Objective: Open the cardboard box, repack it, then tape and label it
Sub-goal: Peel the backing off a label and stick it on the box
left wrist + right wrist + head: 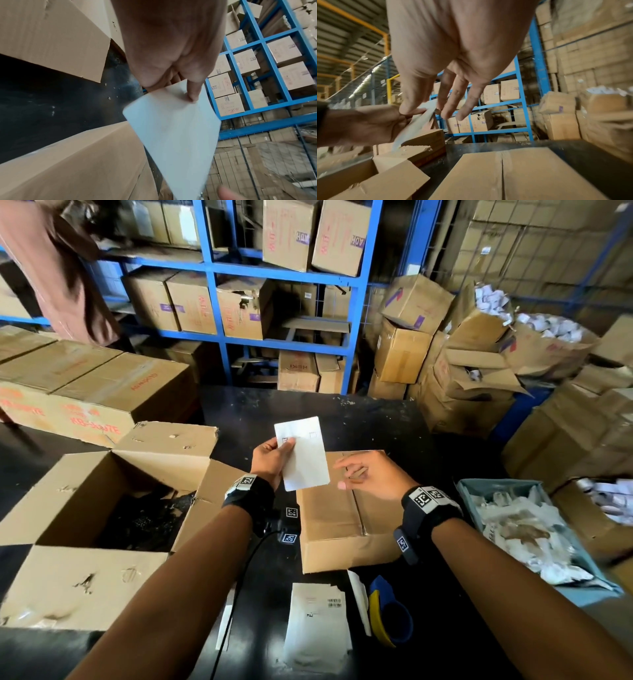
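- The label [303, 455] is pinched in the left hand [270, 460]; the right hand [371, 474] hangs relaxed, holding nothing.
- It is best laid flat across the closed box [342, 522] and smoothed outward.

Warehouse: blue racking [219, 302], stacked cartons [404, 350]

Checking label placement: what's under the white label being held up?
The closed small box sits partly beneath the label, with black table beyond. The covered patch of lid is hidden.
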Demonstrator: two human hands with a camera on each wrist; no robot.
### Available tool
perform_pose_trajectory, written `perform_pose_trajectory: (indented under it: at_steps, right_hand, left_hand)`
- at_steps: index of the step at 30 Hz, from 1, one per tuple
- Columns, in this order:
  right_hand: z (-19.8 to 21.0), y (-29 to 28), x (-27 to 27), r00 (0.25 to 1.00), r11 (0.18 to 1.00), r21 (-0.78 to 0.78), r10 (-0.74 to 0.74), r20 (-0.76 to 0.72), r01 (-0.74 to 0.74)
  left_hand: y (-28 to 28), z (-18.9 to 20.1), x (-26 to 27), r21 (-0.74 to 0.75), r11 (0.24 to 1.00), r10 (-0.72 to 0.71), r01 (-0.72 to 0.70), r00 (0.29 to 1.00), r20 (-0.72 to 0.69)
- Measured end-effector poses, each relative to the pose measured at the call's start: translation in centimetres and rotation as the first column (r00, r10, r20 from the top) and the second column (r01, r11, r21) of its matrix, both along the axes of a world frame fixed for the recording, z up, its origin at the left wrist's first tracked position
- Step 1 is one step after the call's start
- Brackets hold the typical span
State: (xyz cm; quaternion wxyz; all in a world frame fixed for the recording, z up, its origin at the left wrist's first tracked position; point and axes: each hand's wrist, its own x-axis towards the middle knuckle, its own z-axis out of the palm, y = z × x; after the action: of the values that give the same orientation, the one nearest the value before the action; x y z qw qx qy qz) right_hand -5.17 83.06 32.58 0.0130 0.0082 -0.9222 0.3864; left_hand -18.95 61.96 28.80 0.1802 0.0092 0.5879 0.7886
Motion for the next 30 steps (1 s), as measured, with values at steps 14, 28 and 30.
perform_pose_trajectory:
  at_steps: [14, 28, 30]
  right_hand:
    - [-5.2, -2.7, -5.3, 0.845, 0.742, -0.451, -0.531, 0.056, 0.496]
    - [-7.7, 1.5, -6.3, 0.877, 0.746, -0.462, -0.405, 0.258, 0.480]
    - [-8.2, 1.7, -6.7, 0.862, 0.728, -0.464, -0.390, 0.325, 0.504]
  left_hand:
    - [1.5, -2.9, -0.4, -0.135, 0.950, -0.302, 0.283, 0.940, -0.156]
    - [2.9, -6.5, -0.4, -0.288, 0.949, -0.097, 0.127, 0.989, 0.116]
    - [2.8, -6.9, -0.2, -0.330, 0.936, -0.080, 0.119, 0.989, 0.128]
